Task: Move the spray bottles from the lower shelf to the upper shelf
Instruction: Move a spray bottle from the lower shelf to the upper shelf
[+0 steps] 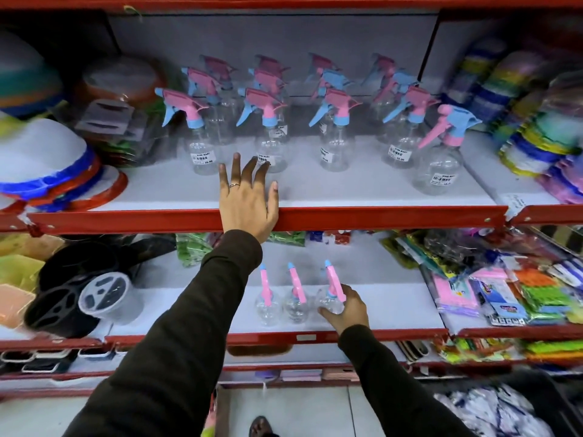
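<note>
Several clear spray bottles with pink and blue trigger heads stand in rows on the upper shelf; one stands apart at the right. On the lower shelf, three more clear bottles stand side by side: left, middle, right. My right hand wraps its fingers around the right one. Fingers spread and empty, my left hand rests over the upper shelf's red front edge, its fingertips just before a front-row bottle.
Stacked plastic bowls and lidded containers fill the upper shelf's left; stacked coloured scrubbers fill its right. On the lower shelf, black plastic items lie at left and packaged sponges and cloths at right.
</note>
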